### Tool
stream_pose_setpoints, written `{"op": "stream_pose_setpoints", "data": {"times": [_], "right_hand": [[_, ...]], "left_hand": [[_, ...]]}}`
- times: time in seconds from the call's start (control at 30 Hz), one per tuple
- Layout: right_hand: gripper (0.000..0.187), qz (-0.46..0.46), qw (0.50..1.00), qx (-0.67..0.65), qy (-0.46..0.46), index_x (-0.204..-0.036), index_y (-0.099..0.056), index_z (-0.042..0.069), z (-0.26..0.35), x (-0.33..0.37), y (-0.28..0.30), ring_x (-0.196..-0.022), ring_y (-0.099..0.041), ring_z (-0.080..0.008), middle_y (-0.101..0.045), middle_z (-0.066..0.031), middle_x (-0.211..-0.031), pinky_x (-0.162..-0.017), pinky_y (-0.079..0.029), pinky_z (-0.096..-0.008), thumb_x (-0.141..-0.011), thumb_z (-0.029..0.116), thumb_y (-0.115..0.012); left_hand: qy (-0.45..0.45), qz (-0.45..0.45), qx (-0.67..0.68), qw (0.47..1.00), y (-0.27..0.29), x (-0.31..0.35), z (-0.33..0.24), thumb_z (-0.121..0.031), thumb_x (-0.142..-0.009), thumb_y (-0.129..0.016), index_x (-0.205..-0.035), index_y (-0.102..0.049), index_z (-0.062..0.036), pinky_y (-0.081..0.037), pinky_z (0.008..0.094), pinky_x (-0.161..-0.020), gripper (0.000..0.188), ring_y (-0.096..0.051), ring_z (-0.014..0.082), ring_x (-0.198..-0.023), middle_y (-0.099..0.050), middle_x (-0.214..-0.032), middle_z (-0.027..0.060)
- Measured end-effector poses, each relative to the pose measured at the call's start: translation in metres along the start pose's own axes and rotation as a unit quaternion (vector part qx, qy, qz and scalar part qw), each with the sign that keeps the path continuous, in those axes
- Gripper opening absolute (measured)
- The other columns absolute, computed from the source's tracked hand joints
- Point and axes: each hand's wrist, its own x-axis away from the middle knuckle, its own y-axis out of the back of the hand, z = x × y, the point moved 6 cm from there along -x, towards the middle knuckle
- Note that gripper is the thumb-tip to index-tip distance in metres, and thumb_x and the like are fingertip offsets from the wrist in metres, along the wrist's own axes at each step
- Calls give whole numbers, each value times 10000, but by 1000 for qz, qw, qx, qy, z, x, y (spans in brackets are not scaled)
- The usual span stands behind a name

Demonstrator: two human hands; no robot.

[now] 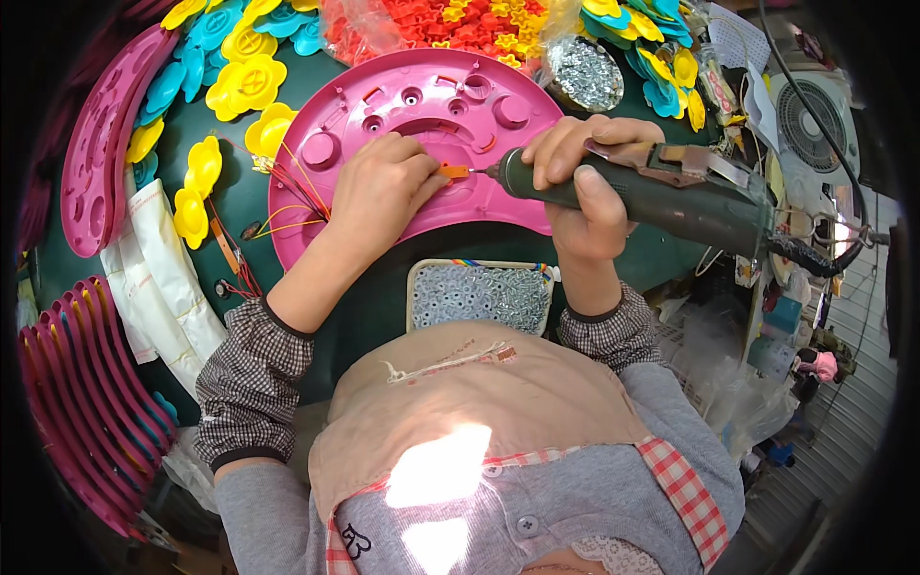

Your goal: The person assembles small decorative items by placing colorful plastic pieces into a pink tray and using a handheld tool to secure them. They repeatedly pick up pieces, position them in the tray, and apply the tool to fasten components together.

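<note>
A pink curved plastic shell (537, 218) lies hollow side up in front of me, with round posts and recesses. My left hand (383, 187) is closed over its middle, fingertips pinching a small orange piece (454, 172). Thin red and yellow wires (297, 196) run out from the shell's left side beneath my left wrist. My right hand (589, 182) wraps round a dark green electric screwdriver (671, 196), held nearly level. Its thin bit points left and reaches the right end of the orange piece; whether a screw sits there is too small to tell.
A tray (410, 297) of small clear parts and screws sits between me and the shell. Beyond are red and yellow star pieces (479, 27) and a bowl of screws (585, 75). Yellow and blue flower pieces (251, 84) and stacked pink shells (86, 402) lie left. A fan (813, 120) stands right.
</note>
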Motion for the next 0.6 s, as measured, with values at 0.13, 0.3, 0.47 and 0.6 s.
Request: {"op": "stream_pose_setpoints", "data": {"times": [0.13, 0.3, 0.47, 0.6], "right_hand": [[352, -19, 999, -22, -20, -1189, -421, 28, -12, 1, 0, -654, -608, -215, -605, -145, -794, -644, -566, -393, -909, -37, -625], [312, 29, 998, 36, -31, -1191, -458, 30, -15, -1, -3, -663, -575, -229, -583, -140, -801, -730, -555, -452, -907, 103, -561], [254, -23, 998, -42, -28, -1129, -444, 12, -22, -3, 8, -647, -608, -195, -599, -133, -781, -653, -553, -354, -920, -76, -558], [174, -71, 994, -71, -42, -1085, -519, 2, -27, -6, 11, -659, -619, -181, -614, -102, -802, -638, -538, -340, -931, -29, -594]], "left_hand": [[6, -3, 6, 1000, 0, 0, -1, -176, -850, -819, -917, -774, -15, -561, 421, -750, 180, -683, 296, -855, -701, -904, 103], [2, -4, 0, 1000, -2, -1, -3, -180, -855, -817, -895, -767, -20, -560, 424, -749, 173, -681, 299, -848, -694, -893, 100], [-5, -2, -4, 1000, -4, -1, -2, -179, -856, -818, -904, -771, -18, -561, 419, -751, 175, -682, 299, -850, -695, -894, 101], [2, -1, -6, 1000, -4, -1, 0, -180, -857, -819, -904, -776, -14, -565, 417, -751, 177, -686, 297, -850, -696, -882, 106]]}}
